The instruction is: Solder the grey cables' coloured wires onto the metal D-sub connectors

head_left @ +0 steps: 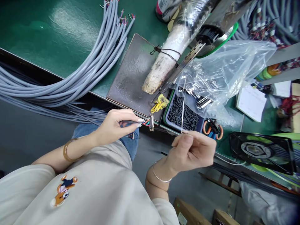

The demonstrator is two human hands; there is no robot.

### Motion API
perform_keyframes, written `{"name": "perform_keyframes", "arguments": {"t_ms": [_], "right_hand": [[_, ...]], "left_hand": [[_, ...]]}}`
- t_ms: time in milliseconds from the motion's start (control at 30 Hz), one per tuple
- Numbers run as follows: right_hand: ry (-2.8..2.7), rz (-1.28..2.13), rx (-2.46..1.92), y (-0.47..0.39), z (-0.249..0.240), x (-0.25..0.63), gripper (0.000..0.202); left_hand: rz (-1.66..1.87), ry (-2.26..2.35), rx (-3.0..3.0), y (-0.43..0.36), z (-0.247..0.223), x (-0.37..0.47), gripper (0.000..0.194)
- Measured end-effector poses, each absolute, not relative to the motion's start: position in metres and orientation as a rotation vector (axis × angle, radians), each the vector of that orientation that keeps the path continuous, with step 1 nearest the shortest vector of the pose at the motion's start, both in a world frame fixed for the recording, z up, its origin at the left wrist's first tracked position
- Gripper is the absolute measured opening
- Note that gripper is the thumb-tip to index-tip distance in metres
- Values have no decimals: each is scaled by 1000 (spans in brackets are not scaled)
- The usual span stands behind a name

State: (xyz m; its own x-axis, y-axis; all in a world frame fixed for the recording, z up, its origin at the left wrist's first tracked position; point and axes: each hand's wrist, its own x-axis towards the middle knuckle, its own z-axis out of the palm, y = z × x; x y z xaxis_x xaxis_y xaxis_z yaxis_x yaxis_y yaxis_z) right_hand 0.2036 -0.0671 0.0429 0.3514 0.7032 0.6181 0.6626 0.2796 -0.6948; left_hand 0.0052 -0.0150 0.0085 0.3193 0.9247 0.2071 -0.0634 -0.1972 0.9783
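My left hand pinches the wires of a cable between thumb and fingertips. On the end of these coloured wires is a metal multi-pin connector, held just off the table's front edge. My right hand is closed, thumb against the curled fingers, on a thin silvery strip that points up in front of a bin. The strip's lower end is hidden in the fingers, and its exact kind is unclear. Short black sleeves fill that bin. Loose metal connectors lie in a clear plastic bag.
A bundle of grey cables lies across the green table at left. A wrapped white tube overhangs a dark plate with a yellow clip-like piece. Orange-handled scissors and a black fan are at right.
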Motion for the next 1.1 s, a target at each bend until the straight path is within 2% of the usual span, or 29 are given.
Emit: {"name": "perform_keyframes", "arguments": {"t_ms": [133,233,367,467,567,667,900,1100], "right_hand": [[-1696,249,-1578,-67,50,201,19],[-1863,342,-1538,-61,48,197,6],[-1999,332,-1484,-60,47,198,12],[-1911,334,-1577,-61,50,214,14],[-1597,236,-1809,-54,51,246,23],[-1629,102,-2025,-38,50,281,27],[-1839,341,-2036,-11,45,311,28],[-1616,166,-2103,-20,55,296,21]], "left_hand": [[1167,761,1749,-17,6,8,17],[1138,755,1854,-17,6,7,16],[1014,891,1664,-20,10,5,12],[911,893,1411,-20,14,5,12],[827,809,1143,-13,16,3,14],[713,620,930,-3,16,0,22],[720,471,779,9,12,3,30],[794,637,786,6,15,10,29]]}}
